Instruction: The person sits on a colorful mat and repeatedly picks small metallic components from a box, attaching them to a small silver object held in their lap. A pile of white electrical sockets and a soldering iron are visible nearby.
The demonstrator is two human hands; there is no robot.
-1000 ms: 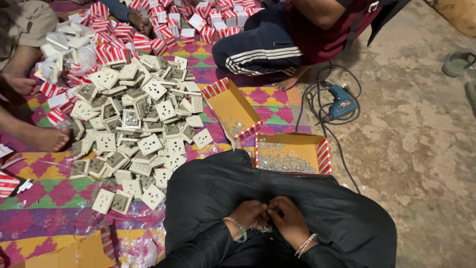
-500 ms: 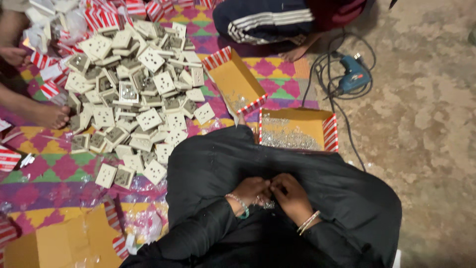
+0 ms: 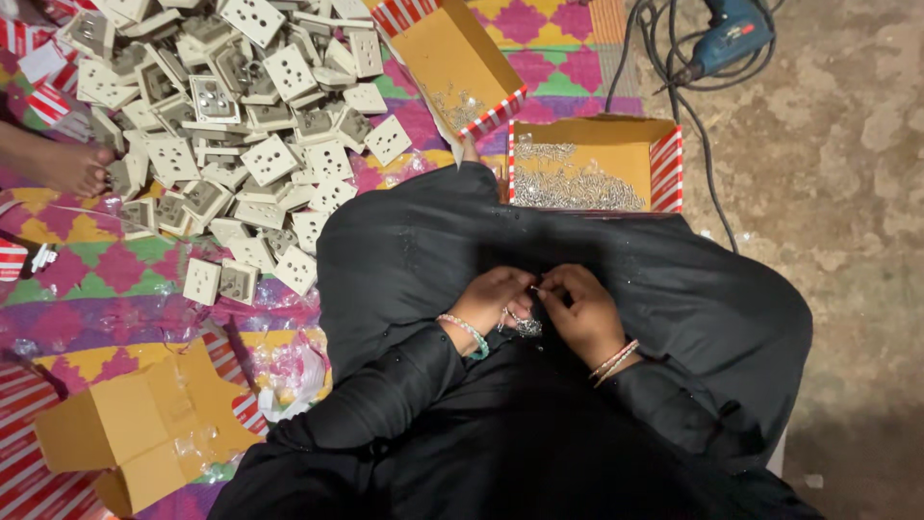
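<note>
So the person's sitting cross-legged on the floor with both hands right in the lap, over the black robe [image 3: 577,250]. The left hand [image 3: 491,303] and right hand [image 3: 577,313] are touching fingertip to fingertip, pinching something tiny and shiny between them. It looks like a screw or small metal bit, too small to say for sure. A little heap of the same shiny bits [image 3: 525,325] lies on the cloth right under the fingers, so the lap works as a catch tray, I'd guess: anything dropped stays close.

Just past the knees sits an open cardboard box [image 3: 664,159] with a spread of screws [image 3: 577,188] on its bottom, within easy reach. A 2nd box [image 3: 462,58] leans tilted beside it, with only a few metal bits inside.

To the left, on the patterned mat [image 3: 87,289], there's a big loose pile of white socket plates [image 3: 250,125], some face up, some showing their backs. Someone else's bare foot [image 3: 63,164] rests at the edge of that pile. A blue drill [image 3: 727,34] with its cord lies off on the bare ground at top right, well apart from the hands. A flattened carton [image 3: 135,433] lies at bottom left.
</note>
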